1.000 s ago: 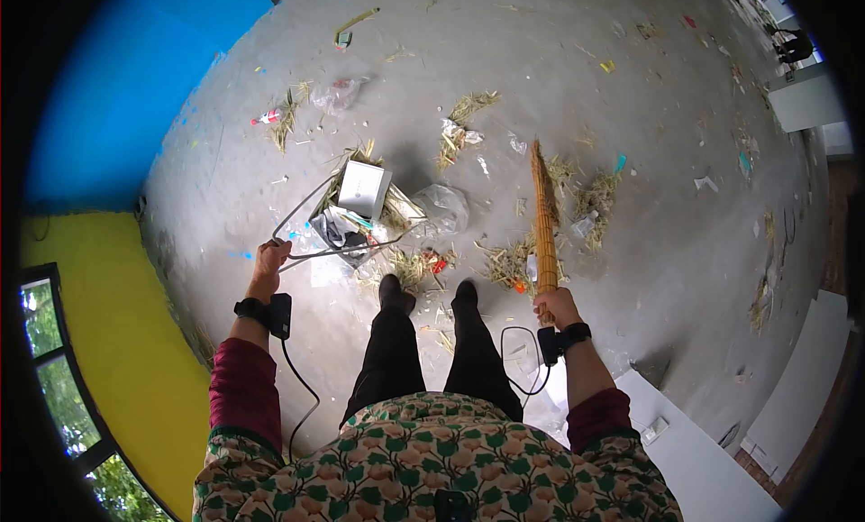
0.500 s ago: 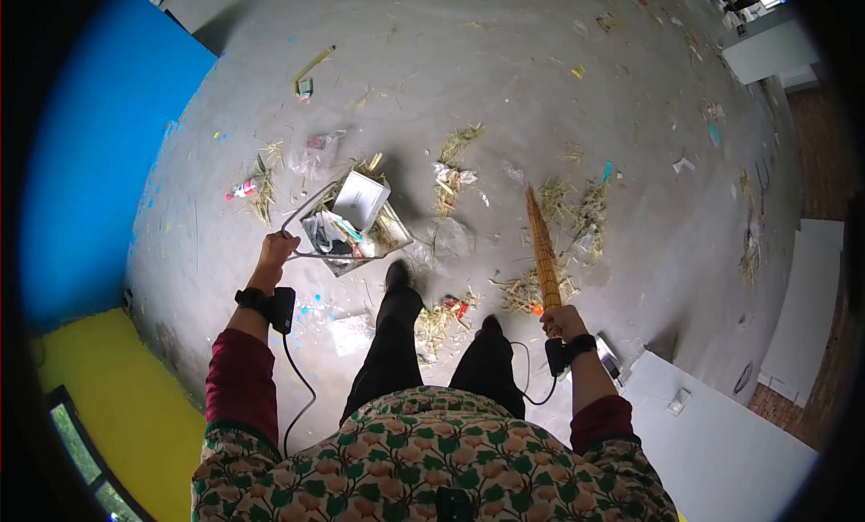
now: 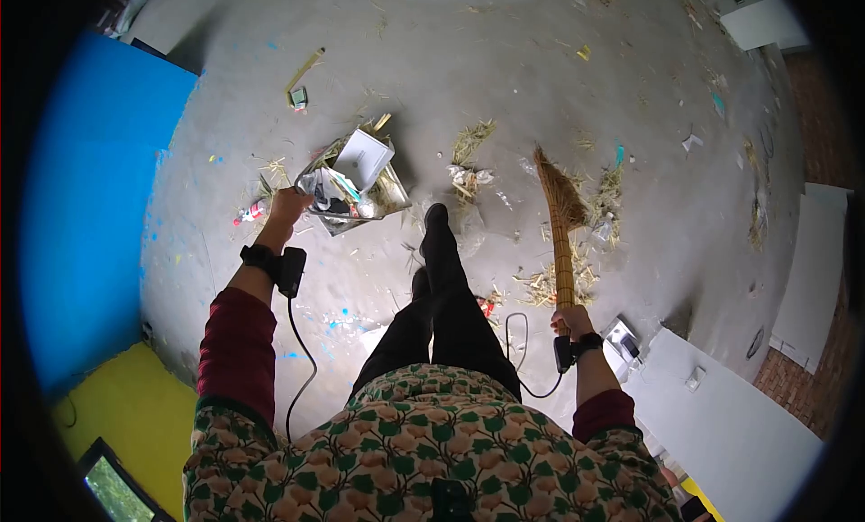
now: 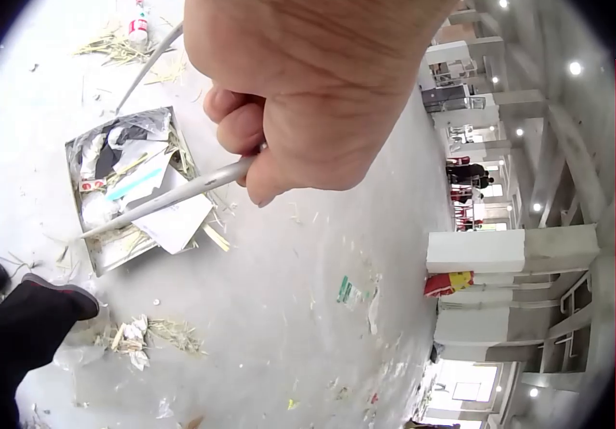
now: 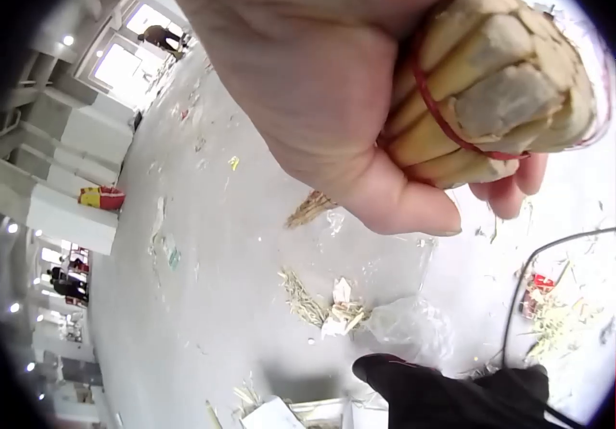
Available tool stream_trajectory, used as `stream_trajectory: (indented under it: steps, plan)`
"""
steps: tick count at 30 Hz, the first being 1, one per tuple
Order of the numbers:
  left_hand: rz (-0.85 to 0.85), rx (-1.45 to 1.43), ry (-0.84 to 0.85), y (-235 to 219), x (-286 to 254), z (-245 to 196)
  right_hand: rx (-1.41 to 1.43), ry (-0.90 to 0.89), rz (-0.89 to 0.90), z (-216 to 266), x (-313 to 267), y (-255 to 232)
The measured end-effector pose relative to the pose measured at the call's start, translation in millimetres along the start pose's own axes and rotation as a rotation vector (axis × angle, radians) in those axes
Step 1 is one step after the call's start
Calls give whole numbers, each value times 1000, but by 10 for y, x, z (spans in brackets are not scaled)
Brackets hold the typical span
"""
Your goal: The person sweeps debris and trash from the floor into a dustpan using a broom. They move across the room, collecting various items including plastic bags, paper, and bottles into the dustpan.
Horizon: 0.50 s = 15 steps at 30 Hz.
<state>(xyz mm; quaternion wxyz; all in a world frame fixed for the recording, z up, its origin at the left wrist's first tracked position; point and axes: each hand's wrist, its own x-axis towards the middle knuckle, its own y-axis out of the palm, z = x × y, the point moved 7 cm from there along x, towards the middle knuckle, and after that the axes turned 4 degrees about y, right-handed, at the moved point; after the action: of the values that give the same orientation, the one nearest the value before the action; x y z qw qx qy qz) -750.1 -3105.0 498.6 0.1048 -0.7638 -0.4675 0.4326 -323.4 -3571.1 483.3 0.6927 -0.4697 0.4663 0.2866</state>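
Note:
My left hand point(image 3: 286, 208) grips the thin metal rod handle point(image 4: 183, 194) of a dustpan point(image 4: 123, 252), fingers curled round it. The dustpan is a shallow box heaped with straw, dark and clear plastic, and a white carton point(image 3: 363, 160). In the head view it sits ahead and left of my feet. My right hand point(image 3: 571, 321) is wrapped round the handle of a straw broom point(image 3: 562, 261); its bound butt end point(image 5: 491, 83) fills the upper part of the right wrist view. The broom's fanned bristles point(image 3: 564, 200) point forward, overlapping scattered straw on the right.
Straw piles point(image 3: 554, 286) lie right of my legs, with more straw and paper point(image 3: 468, 177) ahead. A red-labelled bottle point(image 4: 139, 27) lies left of the dustpan. A blue wall point(image 3: 108, 197) stands at left; a white panel point(image 3: 721, 414) is at lower right.
I have stepped forward, one foot now ahead of the other. The dustpan has moved forward with my left hand, hiding the plastic bag beyond it. The broom has turned so its bristles show wider.

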Motion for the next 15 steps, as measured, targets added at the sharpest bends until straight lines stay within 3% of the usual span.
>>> stream_trajectory:
  steps: [4,10,12,13,14,15]
  plan:
    - [16,59,45,61,592,-47,21,-5,-6,458,237,186]
    - [90,-32,-42,501,1115,-320,-202,-57,-75,1041,426,687]
    - [54,760,308,625,1394,-383,-445,-130,-152,1009,644,988]
    - [65,411,121,559,1523,-206,-543,-153,-110,1089,509,1153]
    - [132,486,140,517,1516,-297,-636,-183,-64,1237,306,1295]
    - [113,315,52,449,1484,-296,-655,-182,33,1311,194,1414]
